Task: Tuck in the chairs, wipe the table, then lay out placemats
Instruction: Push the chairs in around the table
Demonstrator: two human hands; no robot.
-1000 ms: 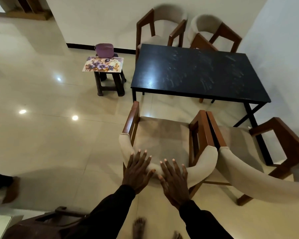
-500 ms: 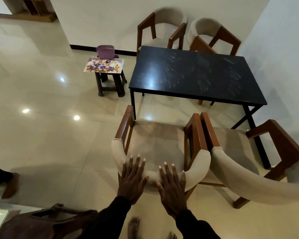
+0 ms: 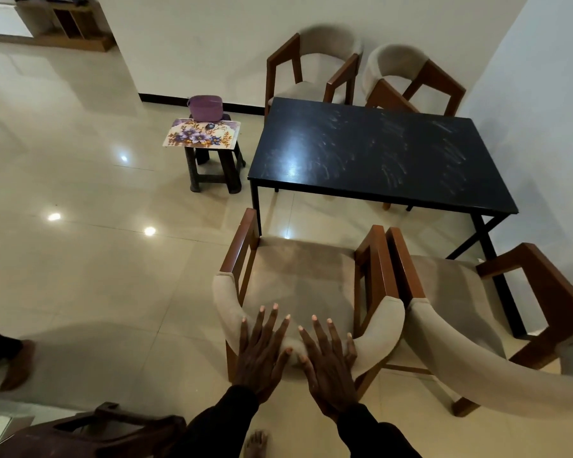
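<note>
— Where are your hands?
— My left hand (image 3: 262,353) and right hand (image 3: 328,363) lie flat side by side, fingers straight, gripping nothing, on the padded back of the near chair (image 3: 298,279).
— And that chair?
— It faces the black bench (image 3: 377,150), its seat not under it. Farther left, a flowered placemat (image 3: 201,137) lies on a stool (image 3: 196,170).

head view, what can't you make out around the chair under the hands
Head view only:
- Chair backrest middle: covered by left hand and right hand.
- Second chair back: cut by the right edge.
- Basket contents: too small to tell.
- Far chairs: lower parts mostly behind the table.
- Dark furniture, bottom left: cut by the bottom edge.
</note>
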